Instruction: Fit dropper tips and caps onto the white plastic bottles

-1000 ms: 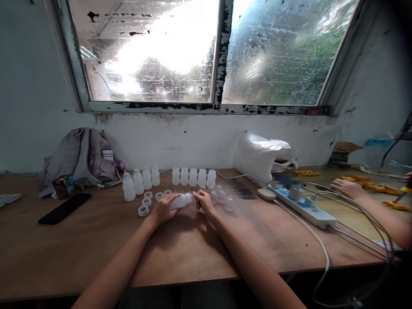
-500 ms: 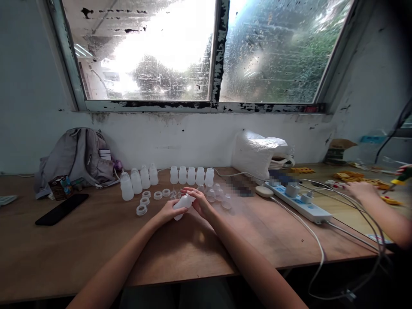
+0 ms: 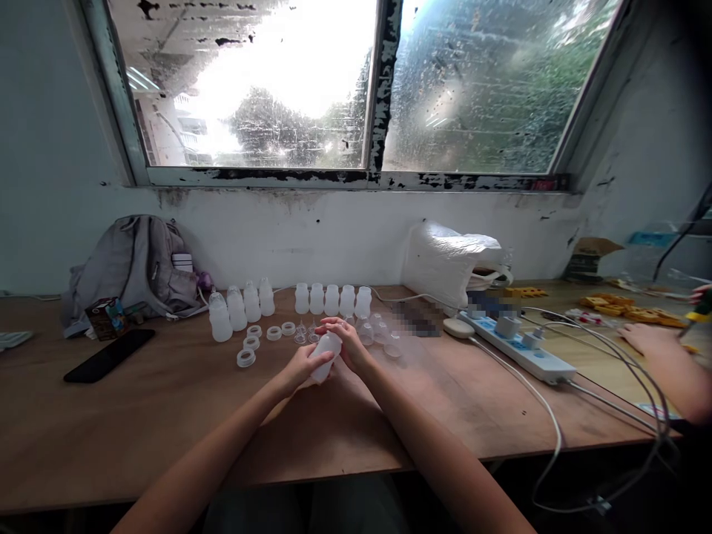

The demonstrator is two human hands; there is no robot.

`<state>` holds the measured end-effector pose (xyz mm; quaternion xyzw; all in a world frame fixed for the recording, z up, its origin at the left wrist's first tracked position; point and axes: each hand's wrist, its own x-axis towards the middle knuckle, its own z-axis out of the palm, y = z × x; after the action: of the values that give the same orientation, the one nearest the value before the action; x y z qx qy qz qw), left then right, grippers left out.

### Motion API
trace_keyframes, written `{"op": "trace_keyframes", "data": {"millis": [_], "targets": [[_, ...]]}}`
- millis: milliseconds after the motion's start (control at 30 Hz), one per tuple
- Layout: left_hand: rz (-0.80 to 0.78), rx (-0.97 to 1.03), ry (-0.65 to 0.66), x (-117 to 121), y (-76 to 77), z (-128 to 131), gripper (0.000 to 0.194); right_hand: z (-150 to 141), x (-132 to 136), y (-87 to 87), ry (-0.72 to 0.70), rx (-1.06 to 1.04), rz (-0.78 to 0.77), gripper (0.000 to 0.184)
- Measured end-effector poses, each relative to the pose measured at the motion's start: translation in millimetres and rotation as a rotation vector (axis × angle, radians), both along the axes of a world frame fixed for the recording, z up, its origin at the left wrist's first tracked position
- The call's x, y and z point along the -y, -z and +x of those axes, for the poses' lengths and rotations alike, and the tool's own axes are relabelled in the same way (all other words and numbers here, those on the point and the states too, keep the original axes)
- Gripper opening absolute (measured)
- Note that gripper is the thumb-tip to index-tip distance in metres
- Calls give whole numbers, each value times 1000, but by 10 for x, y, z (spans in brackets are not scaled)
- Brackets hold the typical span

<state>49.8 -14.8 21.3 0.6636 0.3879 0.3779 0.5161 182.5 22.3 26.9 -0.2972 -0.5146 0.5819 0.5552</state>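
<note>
A frosted white baby bottle point(image 3: 325, 348) is held tilted above the table between both my hands. My left hand point(image 3: 300, 369) is wrapped round its body with the thumb across the near side. My right hand point(image 3: 345, 343) closes over the upper end, hiding whatever is under its fingers. Just behind my hands lie clear nipples point(image 3: 301, 334), with white collar rings point(image 3: 245, 358) to their left. Clear dome caps point(image 3: 366, 334) stand right of my right hand. Fitted-out bottles point(image 3: 221, 319) line up at the left, and open-topped bottles point(image 3: 332, 300) form a row at the back.
A black phone point(image 3: 110, 356), a small box point(image 3: 107, 319) and a grey backpack point(image 3: 139, 259) occupy the left side. At right are a white bag point(image 3: 437, 263), a power strip point(image 3: 523, 348) and looping cables. Another person's hand point(image 3: 648, 341) works near yellow parts point(image 3: 606, 304).
The bottle has turned in my hands and shifted slightly right, with its end tipped more toward me. My right hand has moved a little right. The view has shifted slightly.
</note>
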Motion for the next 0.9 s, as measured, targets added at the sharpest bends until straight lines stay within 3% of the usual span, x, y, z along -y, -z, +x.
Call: {"op": "trace_keyframes", "data": {"millis": [200,300,400,467,600,767,900], "targets": [[491,-351,-232,-55,88,-5,38,7,-81,32,123,208,140,35],[630,-471,-364,-127,124,-96,49,124,-152,-21,297,473,277,39],[721,-601,-418,-216,162,-213,49,405,-243,-136,470,755,366,36],[775,-658,-423,-256,179,-270,48,659,-291,-222,568,969,328,33],[820,-710,-435,-278,193,-305,49,1134,-327,-271,747,1439,49,30],[841,-723,-408,-267,191,-296,47,1379,-320,-136,650,1632,-66,32],[853,-701,-404,-266,177,-305,47,1295,-298,-220,512,1410,-38,23]]}}
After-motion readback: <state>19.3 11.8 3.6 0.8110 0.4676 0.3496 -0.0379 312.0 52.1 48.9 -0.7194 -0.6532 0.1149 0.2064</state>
